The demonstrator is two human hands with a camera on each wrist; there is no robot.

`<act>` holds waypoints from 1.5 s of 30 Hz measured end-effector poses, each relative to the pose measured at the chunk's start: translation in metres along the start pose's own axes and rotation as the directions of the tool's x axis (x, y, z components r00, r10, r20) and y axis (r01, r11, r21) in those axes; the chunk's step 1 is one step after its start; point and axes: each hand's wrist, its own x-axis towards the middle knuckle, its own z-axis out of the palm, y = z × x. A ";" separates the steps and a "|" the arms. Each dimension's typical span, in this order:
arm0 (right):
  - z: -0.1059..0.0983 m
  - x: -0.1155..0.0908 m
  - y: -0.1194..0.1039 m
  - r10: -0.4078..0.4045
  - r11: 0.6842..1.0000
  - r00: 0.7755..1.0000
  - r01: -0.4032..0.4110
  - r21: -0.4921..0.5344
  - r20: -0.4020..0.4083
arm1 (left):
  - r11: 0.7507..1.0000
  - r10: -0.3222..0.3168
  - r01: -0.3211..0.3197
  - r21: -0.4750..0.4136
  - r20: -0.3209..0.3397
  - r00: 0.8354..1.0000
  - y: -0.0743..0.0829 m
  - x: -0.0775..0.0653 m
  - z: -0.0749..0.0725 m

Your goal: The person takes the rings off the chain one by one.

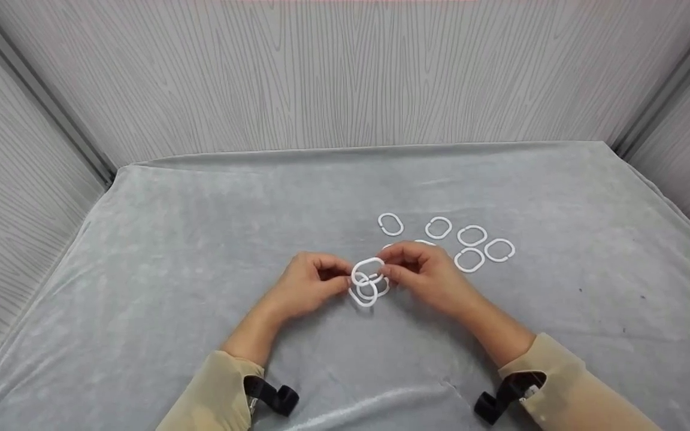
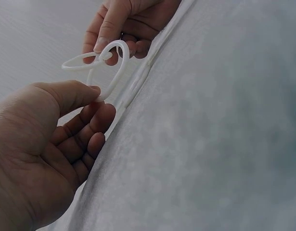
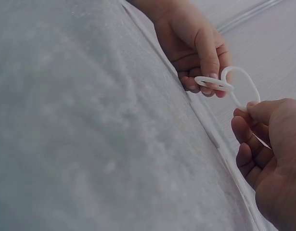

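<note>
Two white oval split rings cross each other between the hands, in front of the body. My left hand (image 1: 312,284) pinches the lower ring (image 1: 364,305) between thumb and fingers; this ring (image 2: 124,62) stands on edge in the left wrist view. From the right, my right hand (image 1: 426,275) pinches the upper ring (image 1: 369,260), which shows as an open loop (image 3: 255,86) in the right wrist view. Behind them a third ring (image 1: 388,289) shows partly; whether it is joined to the others I cannot tell.
Several loose white rings lie on the grey cloth (image 1: 231,215) beyond and right of my right hand, among them one far ring (image 1: 381,222) and one at the right (image 1: 513,250). Another ring (image 1: 426,242) is partly hidden by that hand. A panelled wall (image 1: 345,72) stands behind.
</note>
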 end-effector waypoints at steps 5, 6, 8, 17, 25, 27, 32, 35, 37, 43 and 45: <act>-0.001 0.001 0.000 0.011 1.000 1.000 -0.011 -0.005 -0.001 | 1.000 0.008 -0.008 0.003 0.003 1.000 0.002 0.001 -0.001; -0.001 0.002 0.000 0.011 1.000 1.000 -0.011 -0.007 -0.001 | 1.000 0.008 -0.008 0.006 0.002 1.000 0.002 0.001 -0.001; -0.001 0.002 0.000 0.011 1.000 1.000 -0.011 -0.008 -0.002 | 1.000 0.005 -0.005 0.004 0.004 1.000 0.002 0.002 -0.001; 0.000 0.000 0.002 0.012 1.000 1.000 -0.012 -0.005 0.003 | 1.000 0.006 -0.006 0.016 0.018 1.000 -0.001 0.001 0.002; 0.000 0.000 0.003 0.001 1.000 1.000 -0.001 -0.003 -0.014 | 1.000 0.010 -0.010 0.025 0.017 1.000 0.000 0.001 0.003; 0.000 0.000 0.003 -0.001 1.000 1.000 0.001 0.000 -0.011 | 1.000 0.011 -0.011 0.029 0.015 1.000 0.000 0.001 0.003; 0.002 0.000 0.004 -0.003 1.000 1.000 0.003 0.000 -0.011 | 0.999 0.009 -0.009 0.034 0.011 1.000 0.000 0.000 0.003; 0.002 0.000 0.003 0.002 1.000 1.000 -0.002 0.002 -0.008 | 0.999 0.002 -0.002 0.034 0.016 1.000 -0.001 0.000 0.002; 0.003 0.000 0.003 0.003 1.000 1.000 -0.003 0.004 -0.009 | 0.999 0.004 -0.004 0.036 0.022 1.000 -0.001 0.000 0.002; 0.002 0.001 0.003 -0.011 1.000 1.000 0.011 0.008 -0.011 | 0.999 0.012 -0.013 0.043 0.029 1.000 0.000 0.001 0.002; 0.001 0.001 0.004 -0.018 1.000 1.000 0.018 0.012 -0.011 | 0.999 0.010 -0.011 0.042 0.030 1.000 0.000 0.001 0.003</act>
